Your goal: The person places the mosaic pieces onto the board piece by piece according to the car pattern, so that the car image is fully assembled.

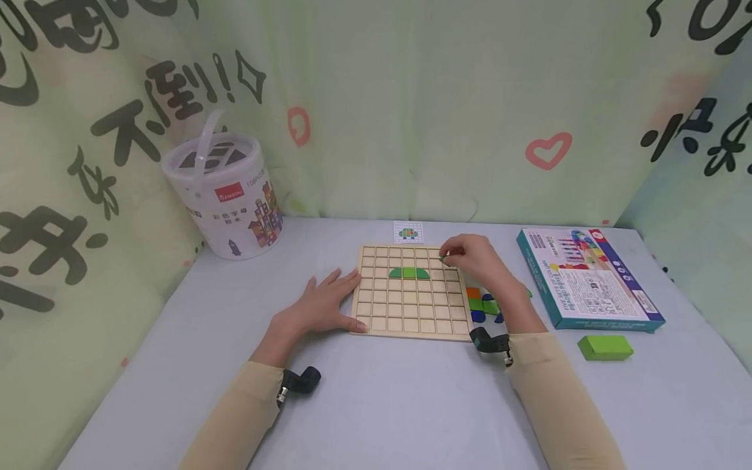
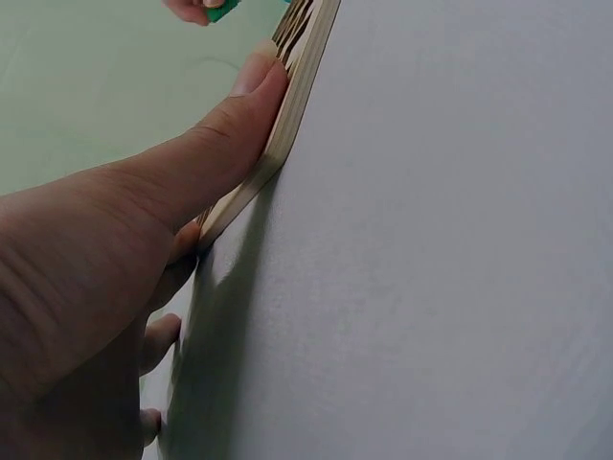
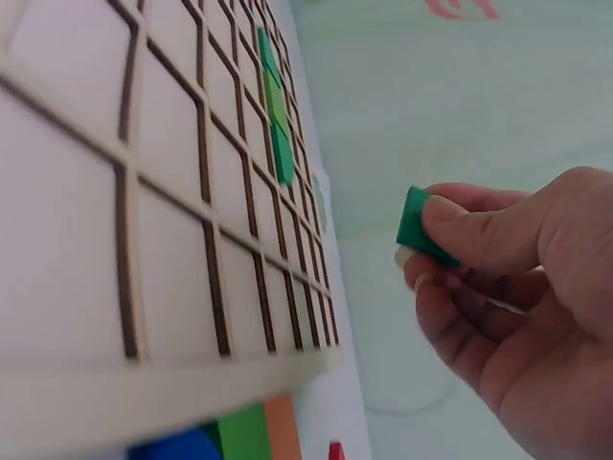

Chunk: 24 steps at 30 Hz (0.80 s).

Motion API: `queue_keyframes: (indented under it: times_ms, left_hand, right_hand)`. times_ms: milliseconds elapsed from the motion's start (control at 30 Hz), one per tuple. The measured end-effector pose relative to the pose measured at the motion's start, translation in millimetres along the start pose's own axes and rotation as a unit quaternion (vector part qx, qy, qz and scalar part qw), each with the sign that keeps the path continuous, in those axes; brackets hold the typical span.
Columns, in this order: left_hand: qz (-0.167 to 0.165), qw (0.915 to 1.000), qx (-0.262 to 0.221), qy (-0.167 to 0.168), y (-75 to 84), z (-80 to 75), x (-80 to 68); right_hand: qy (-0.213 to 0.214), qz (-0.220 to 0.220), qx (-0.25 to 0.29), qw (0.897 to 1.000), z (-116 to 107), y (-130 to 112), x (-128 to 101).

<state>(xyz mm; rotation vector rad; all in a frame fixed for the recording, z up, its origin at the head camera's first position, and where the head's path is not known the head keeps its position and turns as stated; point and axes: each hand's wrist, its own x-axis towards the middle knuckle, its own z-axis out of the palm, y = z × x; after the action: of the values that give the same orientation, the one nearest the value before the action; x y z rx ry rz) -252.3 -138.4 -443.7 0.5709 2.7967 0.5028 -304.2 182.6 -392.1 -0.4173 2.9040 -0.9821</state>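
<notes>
Head view: the right hand [image 1: 478, 258] pinches a small dark-green block [image 3: 414, 225] above the pale wooden grid board [image 1: 412, 311], rightward of its flat green row [image 1: 409, 273] (left hand [image 1: 324, 305] spread at the left edge).

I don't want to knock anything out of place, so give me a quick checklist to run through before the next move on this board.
1. Board braced: ok; the left hand touches its left edge.
2. Green piece gripped: ok; the right hand pinches it, off the board.
3. Row of three green pieces together: ok; they lie side by side in the board.
4. Picture card uncovered: ok; it lies behind the board.
5. Card's exact shapes readable: cannot tell; too small here.
6. Loose pieces fully in sight: not ok; the right forearm seems to hide some.
</notes>
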Motion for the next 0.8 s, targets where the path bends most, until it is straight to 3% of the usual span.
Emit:
queue_keyframes:
  times_ms: [300, 633, 800]
  left_hand:
    - [-0.005, 1.0000, 0.002, -0.002, -0.9, -0.3, 1.2]
    - [0.003, 1.0000, 0.001, -0.008, -1.5, -0.4, 3.9]
    - [-0.010, 0.9999, 0.004, -0.011, -2.0, -0.6, 2.3]
  right_hand:
    - [-0.035, -0.049, 0.082, 0.995, 32, -24, 8]
    - [-0.050, -0.092, 0.046, 0.993, 72, -59, 20]
    - [-0.071, -0.108, 0.023, 0.991, 84, -65, 23]
